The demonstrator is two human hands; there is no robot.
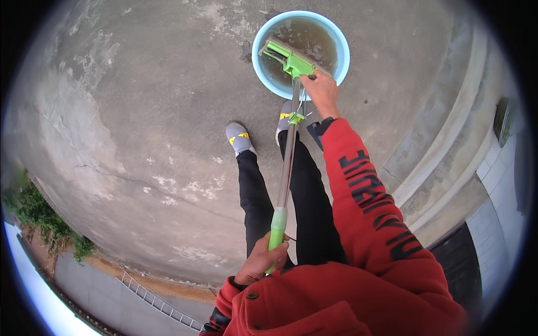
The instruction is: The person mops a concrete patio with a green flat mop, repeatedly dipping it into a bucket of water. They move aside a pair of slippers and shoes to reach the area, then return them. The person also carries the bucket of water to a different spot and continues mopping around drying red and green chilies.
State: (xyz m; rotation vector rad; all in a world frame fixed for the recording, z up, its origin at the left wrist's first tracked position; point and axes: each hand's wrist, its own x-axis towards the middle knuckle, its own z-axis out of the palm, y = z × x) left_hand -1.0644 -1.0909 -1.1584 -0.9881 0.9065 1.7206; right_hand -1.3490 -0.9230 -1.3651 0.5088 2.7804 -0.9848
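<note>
My left hand (265,257) grips the green handle end of a squeeze sponge mop (287,164), close to my waist. Farther out, my right hand (321,91) is at the mop's green head (297,63), its fingers closed on the head's near right end. The head lies tilted over a light blue plastic basin (344,63) that holds murky brown water (319,40). Metal rods run along the pole below the head. What my right fingertips press on is partly hidden.
Cracked, stained concrete ground (168,126) surrounds the basin. My grey slippers (239,137) stand just on the near side of it. Concrete steps (441,138) curve along the right. Green plants (38,210) and a metal ladder (159,301) are at lower left.
</note>
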